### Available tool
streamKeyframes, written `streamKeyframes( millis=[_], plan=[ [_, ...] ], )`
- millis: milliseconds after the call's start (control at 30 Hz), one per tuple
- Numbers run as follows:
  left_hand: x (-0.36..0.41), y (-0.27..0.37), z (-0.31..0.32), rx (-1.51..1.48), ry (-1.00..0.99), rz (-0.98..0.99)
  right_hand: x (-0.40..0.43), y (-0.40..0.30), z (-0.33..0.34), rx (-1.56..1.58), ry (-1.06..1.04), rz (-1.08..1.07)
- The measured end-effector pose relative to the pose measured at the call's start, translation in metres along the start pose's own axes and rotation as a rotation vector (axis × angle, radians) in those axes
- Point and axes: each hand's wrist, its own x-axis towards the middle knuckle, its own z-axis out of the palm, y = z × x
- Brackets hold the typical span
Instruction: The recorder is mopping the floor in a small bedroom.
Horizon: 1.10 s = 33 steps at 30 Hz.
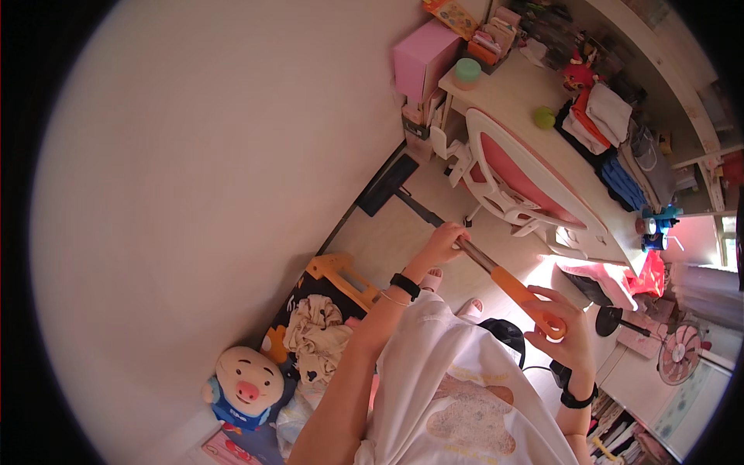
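Observation:
A long-handled floor mop or broom slants across the view, its wide dark head (388, 185) on the floor along the base of the wall. My left hand (444, 244) is closed around the metal pole (478, 254), partway down. Higher up, my right hand (561, 328) holds the orange grip (523, 293), with fingers and thumb about its looped end. Both wrists wear black bands. Below the pole are my feet in pink slippers (431, 280). A white swivel chair with a pink back (511, 168) stands to the right of the mop head.
A desk (511, 87) holds folded clothes (607, 113), a green ball (544, 117) and a lidded tub (467, 72). At left, a bed with an orange rail (343, 276) bears rumpled cloth (317, 334) and a plush pig (249, 381). An electric fan (679, 353) stands at right.

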Motion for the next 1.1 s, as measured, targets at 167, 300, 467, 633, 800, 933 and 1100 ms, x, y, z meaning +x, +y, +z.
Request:
streamKeyframes(
  millis=[167, 300, 467, 633, 800, 933, 1100],
  plan=[
    [-0.013, 0.004, 0.055, 0.087, 0.044, -0.003, -0.02, 0.029, -0.012, -0.217, -0.024, 0.087],
    [-0.025, 0.0, 0.111, 0.265, 0.034, -0.073, -0.043, 0.069, -0.025, -0.468, -0.078, 0.048],
    [-0.03, 0.02, 0.183, 0.354, -0.089, -0.261, -0.091, 0.133, -0.057, -0.619, -0.205, 0.08],
    [-0.035, 0.053, 0.266, 0.332, -0.182, -0.333, -0.157, 0.174, -0.109, -0.617, -0.205, 0.124],
    [-0.049, 0.111, 0.348, 0.319, -0.341, -0.3, -0.235, 0.208, -0.163, -0.611, -0.183, 0.123],
    [-0.055, 0.14, 0.382, 0.296, -0.419, -0.24, -0.277, 0.215, -0.181, -0.558, -0.133, 0.184],
    [-0.057, 0.156, 0.378, 0.213, -0.293, -0.146, -0.287, 0.233, -0.172, -0.482, 0.022, 0.189]
  ],
)
